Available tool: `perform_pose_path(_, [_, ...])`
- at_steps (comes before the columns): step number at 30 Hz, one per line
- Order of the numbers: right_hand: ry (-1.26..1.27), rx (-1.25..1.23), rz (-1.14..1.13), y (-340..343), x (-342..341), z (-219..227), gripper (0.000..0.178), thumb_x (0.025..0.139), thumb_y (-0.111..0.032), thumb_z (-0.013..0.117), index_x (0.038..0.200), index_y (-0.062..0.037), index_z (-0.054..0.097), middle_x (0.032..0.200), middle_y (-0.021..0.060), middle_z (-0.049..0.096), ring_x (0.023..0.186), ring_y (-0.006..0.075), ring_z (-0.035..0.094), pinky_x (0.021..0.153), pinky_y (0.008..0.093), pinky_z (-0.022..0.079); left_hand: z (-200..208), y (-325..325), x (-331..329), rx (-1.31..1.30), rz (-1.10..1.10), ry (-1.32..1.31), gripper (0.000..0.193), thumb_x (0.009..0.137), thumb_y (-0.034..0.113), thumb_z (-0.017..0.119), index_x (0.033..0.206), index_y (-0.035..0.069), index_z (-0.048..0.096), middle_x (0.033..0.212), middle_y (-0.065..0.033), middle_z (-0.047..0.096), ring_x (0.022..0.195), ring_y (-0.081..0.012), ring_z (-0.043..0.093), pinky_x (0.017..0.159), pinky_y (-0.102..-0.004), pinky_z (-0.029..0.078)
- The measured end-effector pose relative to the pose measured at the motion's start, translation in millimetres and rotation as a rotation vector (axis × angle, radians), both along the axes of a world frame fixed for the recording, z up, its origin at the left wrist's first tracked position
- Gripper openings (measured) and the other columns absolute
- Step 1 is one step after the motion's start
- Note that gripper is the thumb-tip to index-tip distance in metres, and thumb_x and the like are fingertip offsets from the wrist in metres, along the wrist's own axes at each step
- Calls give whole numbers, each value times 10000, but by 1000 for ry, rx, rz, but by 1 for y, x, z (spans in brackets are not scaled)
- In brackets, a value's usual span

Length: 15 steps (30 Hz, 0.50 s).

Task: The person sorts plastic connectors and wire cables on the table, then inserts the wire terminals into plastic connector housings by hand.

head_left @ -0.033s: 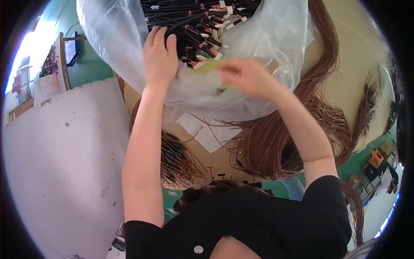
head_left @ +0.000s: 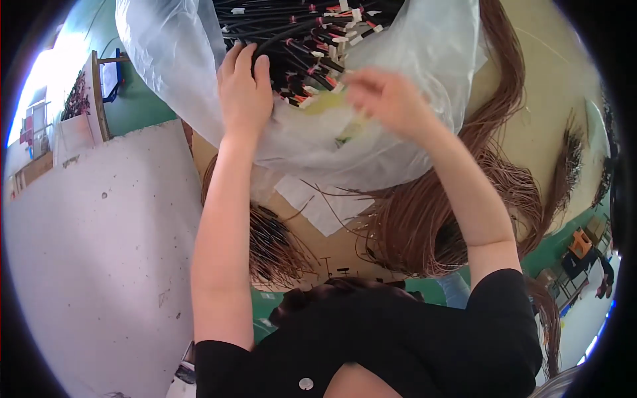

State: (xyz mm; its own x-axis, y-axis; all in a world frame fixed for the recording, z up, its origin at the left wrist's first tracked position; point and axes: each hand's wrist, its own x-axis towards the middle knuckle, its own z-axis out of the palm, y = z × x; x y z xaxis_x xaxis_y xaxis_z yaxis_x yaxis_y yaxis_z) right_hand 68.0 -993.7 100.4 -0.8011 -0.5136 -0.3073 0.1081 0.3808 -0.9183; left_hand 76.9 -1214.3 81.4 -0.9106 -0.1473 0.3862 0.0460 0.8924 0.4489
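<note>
Where black cables (head_left: 279, 36) fill a clear bag (head_left: 305, 149), expect weight inside a slippery skin

While your left grip (head_left: 244, 96) rests on the cables at the bag's left side, thumb a little apart from the fingers, you cannot be told from this view whether it pinches any. Right grip (head_left: 391, 103): blurred above the bag's right half, fingers bent; cannot tell if it pinches anything.

Bag lies open on the table (head_left: 544, 152), inward from the near edge. Singly, the cables look light and springy; together, probably heavy. Plastic looks thin, slick, easily torn. Best hold: a bunch by the black sheaths, clear of the white connectors (head_left: 357, 14), likely the fragile part. A yellow-green patch (head_left: 325, 103) shows by the bag's near side.

Table surface tan, smooth-looking. Brown wires (head_left: 405, 232) heaped toward the near edge, right of a white sheet (head_left: 324, 212); dark-tipped wires (head_left: 265, 239) near the left corner. Beyond the left edge, a pale grey panel (head_left: 113, 252); around, green floor (head_left: 146, 99).
</note>
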Motion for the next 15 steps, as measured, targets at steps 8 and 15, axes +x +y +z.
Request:
perform_pose_path(8, [161,72,-360,-26,-62,9,219,822,-160,492,994,-27,518,739,38,549,645,149,499,592,286,419,11,28,-34,-124,-125,144,161,734,108,552,880,52,591,927,-92,532,890,-270,469,795,-358,351])
perform_pose_path(15, [-283,-582,-484,-14,-53,2,173,838,-96,462,966,11,510,702,17,518,593,108,478,543,224,397,26,31,-37,14,-325,31,164,703,143,600,835,45,595,748,-62,561,726,-232,511,721,-335,356])
